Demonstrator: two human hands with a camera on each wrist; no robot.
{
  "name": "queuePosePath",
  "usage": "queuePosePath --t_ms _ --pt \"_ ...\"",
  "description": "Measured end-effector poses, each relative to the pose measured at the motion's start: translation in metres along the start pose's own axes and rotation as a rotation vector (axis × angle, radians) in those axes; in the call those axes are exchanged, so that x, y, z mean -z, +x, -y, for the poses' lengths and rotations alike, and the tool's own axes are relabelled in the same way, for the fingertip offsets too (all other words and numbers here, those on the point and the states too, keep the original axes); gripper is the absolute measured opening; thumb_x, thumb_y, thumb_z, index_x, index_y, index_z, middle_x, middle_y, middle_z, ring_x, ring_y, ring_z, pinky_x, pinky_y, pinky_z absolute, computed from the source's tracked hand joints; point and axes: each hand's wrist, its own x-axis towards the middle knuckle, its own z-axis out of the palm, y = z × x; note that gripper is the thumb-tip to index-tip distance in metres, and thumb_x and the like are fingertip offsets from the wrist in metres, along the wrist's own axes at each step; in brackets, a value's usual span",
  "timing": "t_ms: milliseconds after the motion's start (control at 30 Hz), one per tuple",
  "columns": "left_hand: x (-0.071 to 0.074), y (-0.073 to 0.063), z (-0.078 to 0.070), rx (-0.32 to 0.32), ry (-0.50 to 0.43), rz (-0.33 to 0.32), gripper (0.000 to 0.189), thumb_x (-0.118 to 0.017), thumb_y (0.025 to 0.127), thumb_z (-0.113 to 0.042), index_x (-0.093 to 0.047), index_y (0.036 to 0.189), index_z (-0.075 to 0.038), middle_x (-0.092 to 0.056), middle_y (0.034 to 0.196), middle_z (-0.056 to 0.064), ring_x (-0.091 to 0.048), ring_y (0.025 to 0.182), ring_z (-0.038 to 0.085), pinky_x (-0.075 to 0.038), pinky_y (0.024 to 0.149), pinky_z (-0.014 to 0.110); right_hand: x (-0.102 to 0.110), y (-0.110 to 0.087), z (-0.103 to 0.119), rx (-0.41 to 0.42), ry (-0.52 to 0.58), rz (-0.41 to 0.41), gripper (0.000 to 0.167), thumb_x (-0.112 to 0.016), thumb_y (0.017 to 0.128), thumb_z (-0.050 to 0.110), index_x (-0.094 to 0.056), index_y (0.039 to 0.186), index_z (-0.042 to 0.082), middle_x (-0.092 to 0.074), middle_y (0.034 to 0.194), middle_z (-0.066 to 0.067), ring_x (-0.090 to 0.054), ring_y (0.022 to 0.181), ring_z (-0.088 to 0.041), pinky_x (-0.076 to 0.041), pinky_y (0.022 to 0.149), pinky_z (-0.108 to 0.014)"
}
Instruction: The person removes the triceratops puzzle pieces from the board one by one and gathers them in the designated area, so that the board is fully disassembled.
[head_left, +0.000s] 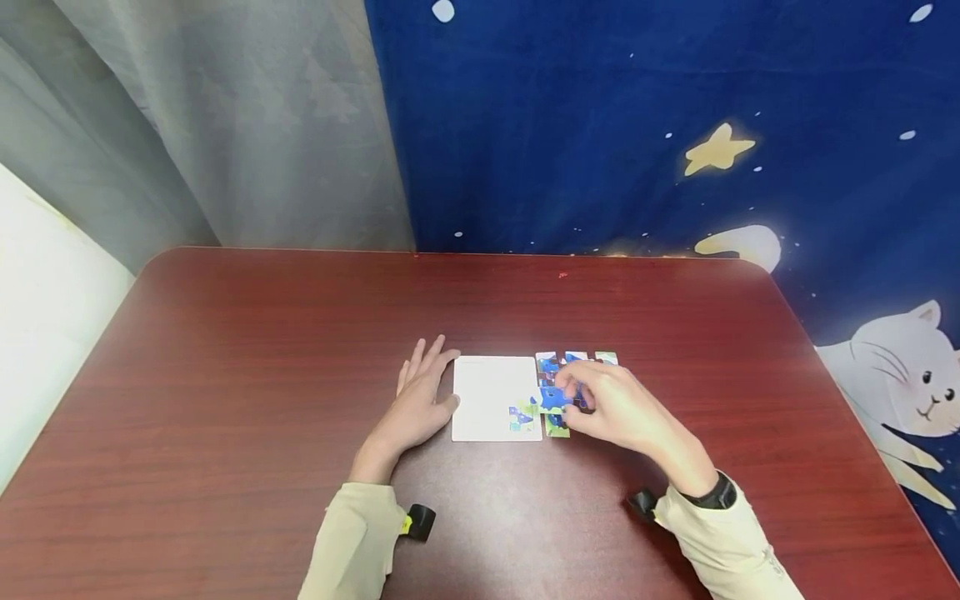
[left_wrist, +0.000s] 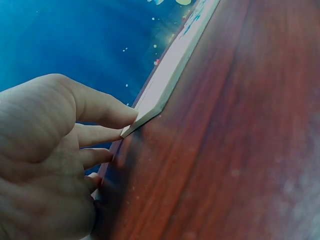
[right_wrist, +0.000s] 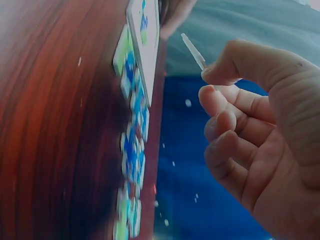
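A white square puzzle board [head_left: 491, 387] lies on the table, with a joined patch of printed pieces [head_left: 521, 417] at its lower right. My left hand [head_left: 417, 406] rests at the board's left edge, fingers spread and fairly straight, thumb touching the rim. In the left wrist view the thumb [left_wrist: 107, 107] meets the board's pale corner [left_wrist: 150, 107]. My right hand [head_left: 618, 408] pinches a blue puzzle piece [head_left: 553, 398] between thumb and index finger, above the loose pieces. In the right wrist view that puzzle piece [right_wrist: 193, 51] shows nearly edge-on, lifted off the table.
Several loose puzzle pieces [head_left: 607, 358] lie just right of the board, partly hidden under my right hand. The reddish-brown table [head_left: 262, 375] reaches back to a grey curtain [head_left: 292, 125] and a blue curtain [head_left: 562, 125]. A tiny red scrap [head_left: 562, 275] lies near the far edge.
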Motion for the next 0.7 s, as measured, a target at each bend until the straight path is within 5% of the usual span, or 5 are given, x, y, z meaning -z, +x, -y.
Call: queuePosePath --t_ms 233,700 --pt "0.0 -0.001 -0.001 0.007 0.009 0.009 0.059 -0.055 0.08 -0.006 -0.04 0.138 -0.004 -0.015 0.153 0.012 0.005 0.14 0.027 0.005 0.109 0.049 0.015 -0.017 -0.013 -0.045 0.004 -0.009 0.025 -0.068 0.069 0.002 -0.062 0.091 0.01 -0.054 0.073 0.011 -0.047 0.056 -0.007 -0.041 0.051 -0.019" --pt "0.0 0.0 0.0 0.007 0.011 0.003 0.059 -0.055 0.08 -0.006 -0.041 0.137 -0.004 -0.016 0.153 0.012 0.004 0.141 0.027 0.004 0.109 0.049 0.021 -0.025 -0.021 -0.135 0.007 0.144 0.024 -0.07 0.068 0.001 -0.06 0.086 0.014 -0.052 0.072 0.01 -0.049 0.067 -0.007 -0.044 0.06 -0.023"
